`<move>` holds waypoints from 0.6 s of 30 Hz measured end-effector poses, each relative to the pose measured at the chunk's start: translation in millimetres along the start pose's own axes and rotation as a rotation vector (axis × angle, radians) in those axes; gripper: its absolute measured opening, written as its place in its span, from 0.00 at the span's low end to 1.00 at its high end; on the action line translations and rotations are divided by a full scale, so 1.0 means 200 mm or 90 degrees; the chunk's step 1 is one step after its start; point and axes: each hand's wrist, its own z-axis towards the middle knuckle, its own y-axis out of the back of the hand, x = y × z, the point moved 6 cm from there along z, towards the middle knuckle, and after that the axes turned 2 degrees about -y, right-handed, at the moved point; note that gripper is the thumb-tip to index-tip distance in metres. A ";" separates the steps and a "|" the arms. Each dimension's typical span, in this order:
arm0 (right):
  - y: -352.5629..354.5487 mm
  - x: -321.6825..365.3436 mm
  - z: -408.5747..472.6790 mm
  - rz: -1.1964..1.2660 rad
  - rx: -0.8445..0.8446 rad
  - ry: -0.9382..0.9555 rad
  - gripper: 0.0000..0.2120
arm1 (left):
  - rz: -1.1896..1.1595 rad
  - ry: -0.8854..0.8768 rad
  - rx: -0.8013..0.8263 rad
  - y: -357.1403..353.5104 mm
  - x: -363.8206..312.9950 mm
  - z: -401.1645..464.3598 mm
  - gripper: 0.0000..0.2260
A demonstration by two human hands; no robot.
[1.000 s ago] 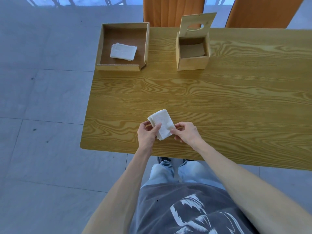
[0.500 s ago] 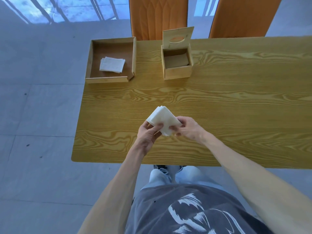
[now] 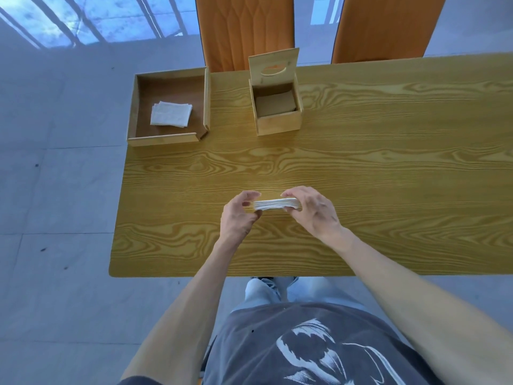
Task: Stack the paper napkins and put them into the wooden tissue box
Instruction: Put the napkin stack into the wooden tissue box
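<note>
A stack of white paper napkins (image 3: pixel 273 204) is held edge-on above the near middle of the wooden table (image 3: pixel 361 173). My left hand (image 3: pixel 240 215) grips its left end and my right hand (image 3: pixel 312 209) grips its right end. The wooden tissue box (image 3: pixel 279 122) stands at the far middle of the table, its lid with an oval slot tipped up at the back, its inside showing only a brown bottom. More white napkins (image 3: pixel 171 113) lie in a shallow wooden tray (image 3: pixel 163 139) at the far left corner.
Two orange chairs (image 3: pixel 245 29) stand behind the table's far edge. The table's left edge is close to the tray, with grey tiled floor (image 3: pixel 55 190) beyond. Bare wood lies between my hands and the box.
The napkin stack has turned from a tilted face-up hold to flat and edge-on between both hands. It has risen a little away from the near table edge.
</note>
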 end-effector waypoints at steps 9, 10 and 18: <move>0.01 -0.05 0.04 0.012 -0.013 -0.048 0.09 | -0.007 0.014 0.022 -0.01 -0.02 0.03 0.07; 0.02 -0.05 0.06 0.020 -0.006 -0.059 0.09 | -0.002 0.011 0.020 0.00 -0.03 0.05 0.07; 0.26 0.00 0.28 0.000 -0.035 0.001 0.13 | 0.042 -0.092 0.038 0.09 -0.31 0.24 0.09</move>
